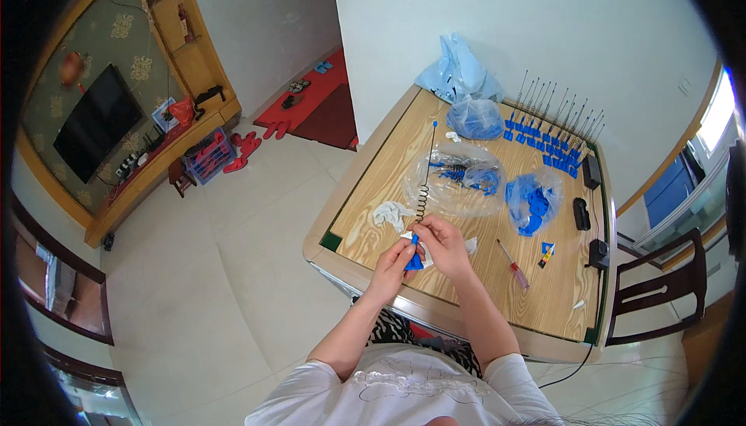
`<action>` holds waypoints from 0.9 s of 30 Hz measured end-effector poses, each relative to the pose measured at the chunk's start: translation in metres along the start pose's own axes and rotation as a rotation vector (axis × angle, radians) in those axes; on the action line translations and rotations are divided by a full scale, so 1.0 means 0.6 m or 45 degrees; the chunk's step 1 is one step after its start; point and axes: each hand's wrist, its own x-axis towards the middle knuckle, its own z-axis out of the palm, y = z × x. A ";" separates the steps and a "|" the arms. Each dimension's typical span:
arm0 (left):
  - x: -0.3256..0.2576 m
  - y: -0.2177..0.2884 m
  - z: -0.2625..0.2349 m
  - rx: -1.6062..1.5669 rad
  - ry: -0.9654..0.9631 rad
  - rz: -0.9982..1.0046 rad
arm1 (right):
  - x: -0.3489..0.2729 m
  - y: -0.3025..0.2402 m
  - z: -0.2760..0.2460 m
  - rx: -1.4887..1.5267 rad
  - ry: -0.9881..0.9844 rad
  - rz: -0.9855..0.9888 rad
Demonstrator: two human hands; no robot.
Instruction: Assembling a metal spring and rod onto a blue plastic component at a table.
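Note:
Near the table's front edge, my left hand (394, 265) is closed around a blue plastic base (414, 263). A thin black wire rod with a coiled spring section (422, 202) rises above it, with a small blue tip at the top. The fingers of my right hand (443, 246) pinch around the spring's lower end, where it meets the blue piece. My fingers partly hide that joint. White crumpled tissue (392, 214) lies just left of the hands, and more white scraps show around them.
Beyond my hands lies an open clear bag (458, 177) of springs and blue parts. A bag of blue pieces (535, 202), a screwdriver (513, 265) and a small glue tube (547, 255) sit to the right. Several upright rods on blue bases (548, 142) stand at the back right.

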 end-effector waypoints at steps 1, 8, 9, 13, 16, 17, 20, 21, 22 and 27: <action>0.001 0.001 0.000 0.000 -0.002 0.007 | 0.001 0.001 -0.001 -0.003 -0.001 -0.007; 0.002 0.009 0.007 -0.008 0.006 0.015 | 0.001 -0.008 -0.002 0.026 0.011 -0.054; 0.002 0.011 0.008 -0.015 0.004 0.008 | 0.001 -0.009 -0.003 0.013 0.015 -0.063; 0.003 0.009 0.006 0.000 -0.010 0.027 | 0.002 -0.002 -0.004 -0.020 0.013 -0.105; 0.003 0.005 0.006 0.034 0.008 0.033 | 0.001 -0.005 -0.003 -0.037 0.017 -0.131; 0.004 0.000 0.004 0.046 0.005 0.040 | 0.000 -0.010 -0.003 -0.020 0.010 -0.083; 0.003 -0.001 0.007 0.055 0.000 0.051 | -0.002 -0.018 -0.002 -0.003 0.006 -0.011; 0.002 0.002 0.008 0.054 0.001 0.056 | -0.002 -0.019 -0.002 -0.001 0.006 0.011; 0.001 0.004 0.009 0.054 0.002 0.057 | -0.002 -0.020 -0.001 -0.001 0.005 0.011; 0.004 0.005 0.007 0.044 -0.022 0.054 | -0.001 -0.010 -0.005 0.018 -0.010 -0.044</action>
